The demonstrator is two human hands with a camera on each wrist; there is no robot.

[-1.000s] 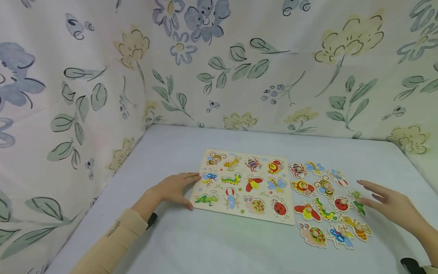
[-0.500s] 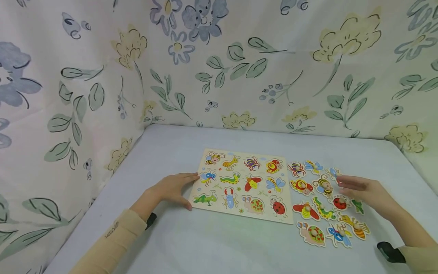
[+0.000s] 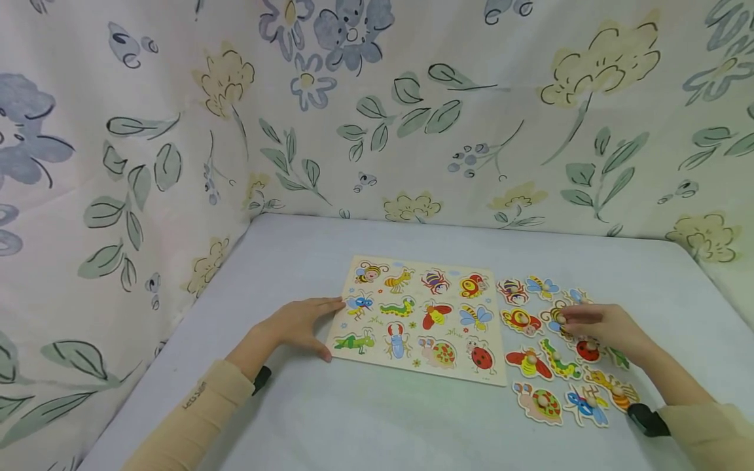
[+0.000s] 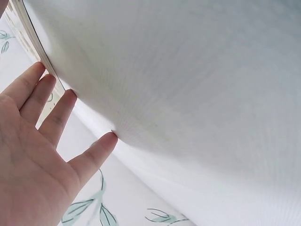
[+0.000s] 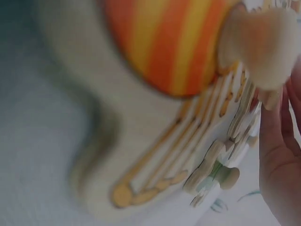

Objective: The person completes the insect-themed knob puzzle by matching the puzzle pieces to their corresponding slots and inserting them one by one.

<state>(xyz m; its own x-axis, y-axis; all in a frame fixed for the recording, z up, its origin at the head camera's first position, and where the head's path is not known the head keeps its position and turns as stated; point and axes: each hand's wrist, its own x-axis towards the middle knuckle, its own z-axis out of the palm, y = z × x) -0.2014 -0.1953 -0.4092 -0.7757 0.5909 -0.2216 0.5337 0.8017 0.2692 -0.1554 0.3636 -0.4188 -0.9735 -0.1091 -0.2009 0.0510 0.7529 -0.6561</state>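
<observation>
A wooden puzzle board point(image 3: 377, 361) printed with insects lies flat on the white table. My left hand point(image 3: 300, 326) rests at its left edge, fingers spread and fairly straight; in the left wrist view those fingertips point(image 4: 70, 94) meet the board's side. To the board's right lie several loose knobbed insect pieces. Among them, my right hand point(image 3: 609, 332) pinches the knob of the bee piece point(image 3: 551, 315). That hand partly covers the ladybug piece point(image 3: 586, 350) and the grasshopper piece point(image 3: 620, 358). An orange-striped piece point(image 5: 164, 42) looms large in the right wrist view.
Near the right hand lie a snail piece point(image 3: 544, 407), a caterpillar piece point(image 3: 556, 358), a red-winged piece point(image 3: 521, 361) and a spider piece point(image 3: 511, 291). A floral curtain point(image 3: 377, 170) stands behind the table point(image 3: 330, 418) and along its left side.
My right hand has moved left across the loose pieces, from beside the grasshopper piece to the bee piece, its fingers closing at the knob. The left hand and board have stayed put.
</observation>
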